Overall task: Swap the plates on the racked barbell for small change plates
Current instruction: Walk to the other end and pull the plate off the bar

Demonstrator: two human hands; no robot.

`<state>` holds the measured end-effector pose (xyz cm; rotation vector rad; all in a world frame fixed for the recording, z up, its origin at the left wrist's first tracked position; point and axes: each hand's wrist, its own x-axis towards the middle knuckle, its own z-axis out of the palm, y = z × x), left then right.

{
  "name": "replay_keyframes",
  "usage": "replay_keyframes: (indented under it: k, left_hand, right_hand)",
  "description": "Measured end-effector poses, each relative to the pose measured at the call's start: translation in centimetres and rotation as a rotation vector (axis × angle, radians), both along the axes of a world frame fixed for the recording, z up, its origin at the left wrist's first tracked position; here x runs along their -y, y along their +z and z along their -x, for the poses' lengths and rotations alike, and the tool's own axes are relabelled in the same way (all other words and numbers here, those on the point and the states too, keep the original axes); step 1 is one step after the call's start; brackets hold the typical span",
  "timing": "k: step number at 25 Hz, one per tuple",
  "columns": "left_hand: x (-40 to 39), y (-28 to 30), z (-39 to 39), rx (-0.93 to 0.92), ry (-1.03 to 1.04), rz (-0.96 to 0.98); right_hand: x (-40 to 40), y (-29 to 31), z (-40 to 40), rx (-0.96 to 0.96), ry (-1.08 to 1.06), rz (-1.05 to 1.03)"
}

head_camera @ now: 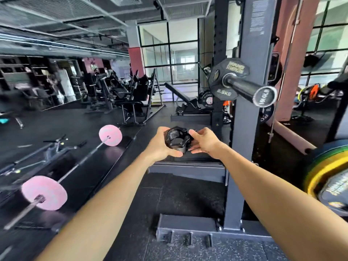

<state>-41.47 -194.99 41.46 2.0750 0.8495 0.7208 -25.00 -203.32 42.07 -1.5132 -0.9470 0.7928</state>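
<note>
A black clamp collar (177, 139) sits between both hands in the middle of the head view. My left hand (160, 145) grips its left side with thumb below. My right hand (202, 141) holds its right side, fingers at the latch. Above and to the right, the racked barbell's sleeve (243, 87) points toward me, its end cap (264, 96) nearest. A small black 2.5 kg plate (219, 89) is on the sleeve, pushed against the rack upright (250, 113). No collar is on the sleeve outside that plate.
A barbell with two pink plates (44, 193) lies on the floor at left. Large yellow and green plates (327, 178) stand stored at right. The rack's base (188, 228) with floor pegs lies just ahead. An incline bench (178, 93) and machines stand behind.
</note>
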Motion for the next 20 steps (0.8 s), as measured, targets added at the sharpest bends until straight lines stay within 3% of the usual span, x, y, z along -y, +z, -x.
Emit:
replay_keyframes:
  k: [9, 20]
  left_hand:
    - [-12.2, -3.6, 2.5, 0.006, 0.073, 0.040]
    - [-34.3, -16.1, -6.3, -0.160, 0.131, 0.207]
  right_hand:
    - [-12.0, -2.5, 2.9, -0.076, -0.022, 0.046]
    - [-36.0, -15.2, -6.4, -0.152, -0.104, 0.290]
